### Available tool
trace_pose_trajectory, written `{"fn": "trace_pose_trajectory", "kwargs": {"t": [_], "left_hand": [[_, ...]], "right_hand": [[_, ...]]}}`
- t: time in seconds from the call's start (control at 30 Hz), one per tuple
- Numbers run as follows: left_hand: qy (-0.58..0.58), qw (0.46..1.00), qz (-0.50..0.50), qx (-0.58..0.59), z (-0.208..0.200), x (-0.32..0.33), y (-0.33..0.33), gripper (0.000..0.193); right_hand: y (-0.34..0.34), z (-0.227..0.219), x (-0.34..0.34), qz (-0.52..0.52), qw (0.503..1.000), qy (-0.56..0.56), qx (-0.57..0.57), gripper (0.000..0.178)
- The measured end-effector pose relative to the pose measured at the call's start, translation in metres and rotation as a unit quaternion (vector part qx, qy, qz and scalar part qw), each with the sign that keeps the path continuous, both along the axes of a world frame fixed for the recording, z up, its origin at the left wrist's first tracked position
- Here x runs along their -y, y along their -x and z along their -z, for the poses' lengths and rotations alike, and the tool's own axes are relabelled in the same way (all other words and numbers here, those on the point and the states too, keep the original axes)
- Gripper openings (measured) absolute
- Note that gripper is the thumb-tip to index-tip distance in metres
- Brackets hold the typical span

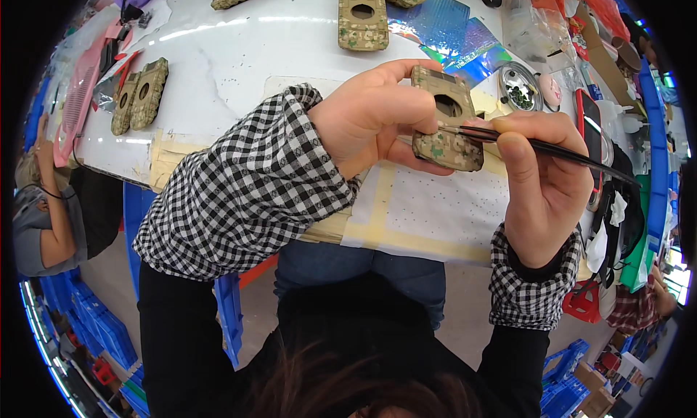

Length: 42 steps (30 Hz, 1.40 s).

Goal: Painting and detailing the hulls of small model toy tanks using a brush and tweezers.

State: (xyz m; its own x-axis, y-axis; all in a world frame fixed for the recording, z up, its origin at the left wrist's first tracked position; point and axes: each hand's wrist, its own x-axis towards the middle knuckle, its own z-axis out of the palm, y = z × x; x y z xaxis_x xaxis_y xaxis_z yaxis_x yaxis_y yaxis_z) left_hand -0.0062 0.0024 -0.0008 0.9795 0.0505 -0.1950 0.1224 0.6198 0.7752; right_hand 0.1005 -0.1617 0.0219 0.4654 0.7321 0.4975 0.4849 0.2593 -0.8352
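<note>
My left hand (377,116) is closed around a camouflage-patterned toy tank hull (454,107) with a round hole in its top, held above the table. In my right hand (541,171) is a pair of dark tweezers (559,151), gripped like a pen. Their tips rest at or just over the hull's upper face, close to the left fingertips. Whether the tips pinch a small part cannot be made out. A round clear dish (520,87) of tiny dark green pieces stands to the right of the hull.
More camouflage hulls lie at the far middle (363,26) and on the left (149,95). Shiny holographic film (450,29) sits beyond my hands. White paper with yellow tape (428,207) covers the near table edge. A red-edged phone (589,120) is at right; another person (51,222) sits at left.
</note>
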Motion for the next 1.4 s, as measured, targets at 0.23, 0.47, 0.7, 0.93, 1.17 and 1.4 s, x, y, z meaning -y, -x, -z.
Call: {"fn": "trace_pose_trajectory", "kwargs": {"t": [0.23, 0.47, 0.7, 0.93, 1.17, 1.4], "left_hand": [[-0.008, 1.000, 0.002, 0.002, -0.0027, 0.0029, -0.0002, 0.070], [-0.011, 1.000, 0.004, 0.012, -0.0027, 0.0024, -0.0001, 0.071], [-0.021, 1.000, 0.000, 0.005, -0.0031, 0.0027, 0.0001, 0.071], [-0.031, 1.000, -0.003, -0.004, -0.0069, 0.0052, 0.0006, 0.071], [-0.014, 1.000, 0.008, 0.007, -0.0071, 0.0035, 0.0003, 0.074], [-0.015, 1.000, 0.011, 0.012, -0.0052, 0.0026, -0.0002, 0.074]], "right_hand": [[-0.0005, -0.0024, 0.0047, 0.001, 0.999, 0.034, 0.019, 0.011], [-0.0013, -0.0029, 0.0067, 0.003, 0.998, 0.052, 0.043, 0.010], [-0.0016, -0.0014, 0.0059, -0.003, 0.998, 0.044, 0.034, 0.010], [-0.0003, -0.0051, 0.0071, 0.000, 0.998, 0.052, 0.035, 0.012], [0.0002, -0.0060, 0.0070, -0.001, 0.999, 0.045, 0.028, 0.011], [-0.0001, -0.0045, 0.0063, 0.001, 0.999, 0.040, 0.035, 0.010]]}}
